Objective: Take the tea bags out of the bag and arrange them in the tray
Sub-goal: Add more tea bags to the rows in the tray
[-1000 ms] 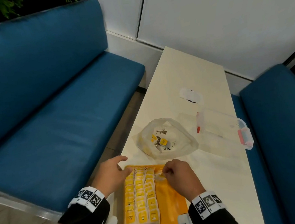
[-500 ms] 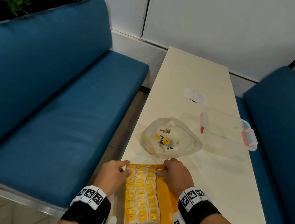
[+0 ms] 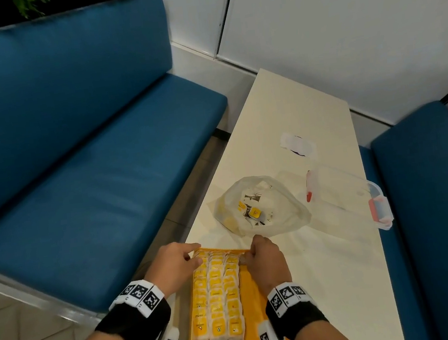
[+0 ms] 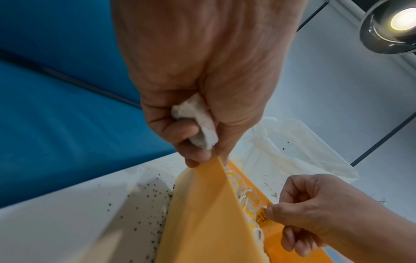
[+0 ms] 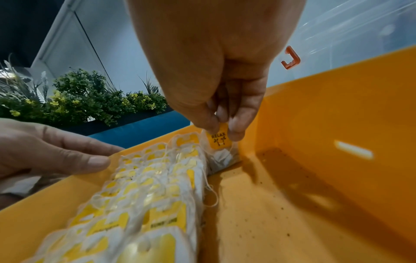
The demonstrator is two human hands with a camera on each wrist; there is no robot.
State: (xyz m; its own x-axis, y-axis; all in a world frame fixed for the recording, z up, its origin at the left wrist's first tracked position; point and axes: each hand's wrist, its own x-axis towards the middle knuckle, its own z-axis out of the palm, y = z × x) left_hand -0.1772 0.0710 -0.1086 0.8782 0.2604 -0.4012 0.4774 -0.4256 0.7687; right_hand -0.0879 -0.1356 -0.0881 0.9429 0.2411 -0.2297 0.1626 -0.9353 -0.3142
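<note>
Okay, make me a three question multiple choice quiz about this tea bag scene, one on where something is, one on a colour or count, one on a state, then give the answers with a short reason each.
1. Where does the plastic bag lie?
A. on the table beyond the tray
B. inside the tray
C. on the blue bench

2. How many full rows of tea bags are in the tray?
A. one
B. three
C. five

3. What is the right hand doing?
A. lying flat on the table
B. reaching into the plastic bag
C. pinching a tea bag's yellow tag at the tray's far end

Answers:
1 A, the head view shows it on the table past the tray's far edge.
2 B, three rows run side by side along the tray's left part.
3 C, the right wrist view shows fingertips closed on the tag marked RELAX, starting a fourth row.
</note>
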